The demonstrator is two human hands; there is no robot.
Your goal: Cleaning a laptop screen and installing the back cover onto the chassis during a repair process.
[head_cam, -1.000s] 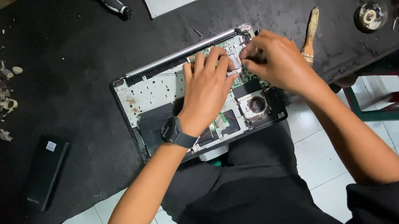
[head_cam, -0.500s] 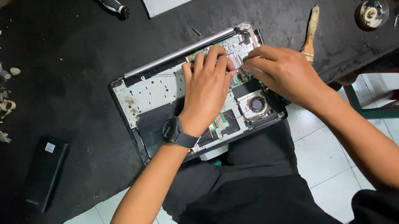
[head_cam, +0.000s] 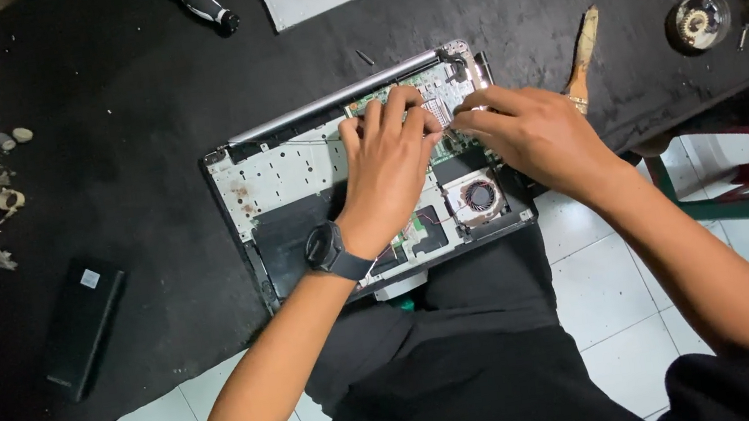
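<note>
Both hands shifted slightly on the opened laptop (head_cam: 289, 169); left hand (head_cam: 386, 171) lay flat, fingers spread; right hand (head_cam: 536, 132) fingers pinched a small board part.

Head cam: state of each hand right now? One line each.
Left hand: open, fingers spread flat on the opened laptop, holding nothing.
Right hand: fingertips pinched at the circuit board; whether it holds anything cannot be told.

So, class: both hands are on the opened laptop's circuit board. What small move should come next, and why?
Probably lift the part pinched by the right hand gently, while the left hand steadies the opened grey laptop base, since fingertips already meet at the green circuit board.
</note>
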